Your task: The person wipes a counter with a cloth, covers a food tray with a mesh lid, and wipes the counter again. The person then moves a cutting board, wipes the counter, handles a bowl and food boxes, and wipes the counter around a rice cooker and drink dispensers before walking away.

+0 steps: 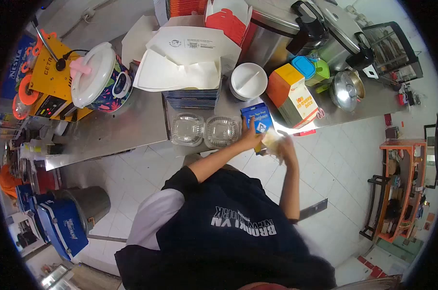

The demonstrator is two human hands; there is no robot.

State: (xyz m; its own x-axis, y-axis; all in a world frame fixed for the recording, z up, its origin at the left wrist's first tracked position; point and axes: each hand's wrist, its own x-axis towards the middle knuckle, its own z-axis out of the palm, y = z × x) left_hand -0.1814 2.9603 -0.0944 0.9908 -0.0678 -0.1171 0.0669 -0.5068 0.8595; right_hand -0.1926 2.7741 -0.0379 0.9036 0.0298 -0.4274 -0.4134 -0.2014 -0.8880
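A blue glove box (pixel 255 121) stands at the front edge of the steel counter (pixel 127 128). My left hand (pixel 251 138) rests against the lower part of that box, fingers curled on it. Just to its right, my right hand (pixel 286 147) is closed on a pale, thin, translucent piece (pixel 271 140), blurred, which looks like a plastic glove. The two hands are close together at the counter's edge.
Two clear clamshell containers (pixel 187 129) (pixel 221 131) lie left of the box. Behind are stacked white lids (pixel 248 80), an orange-and-white carton (pixel 296 94), folded paper boxes (pixel 185 58), a floral rice cooker (pixel 100 77), a yellow machine (pixel 45 79) and a metal pot (pixel 347 89). A bin (pixel 86 203) stands on the tiled floor.
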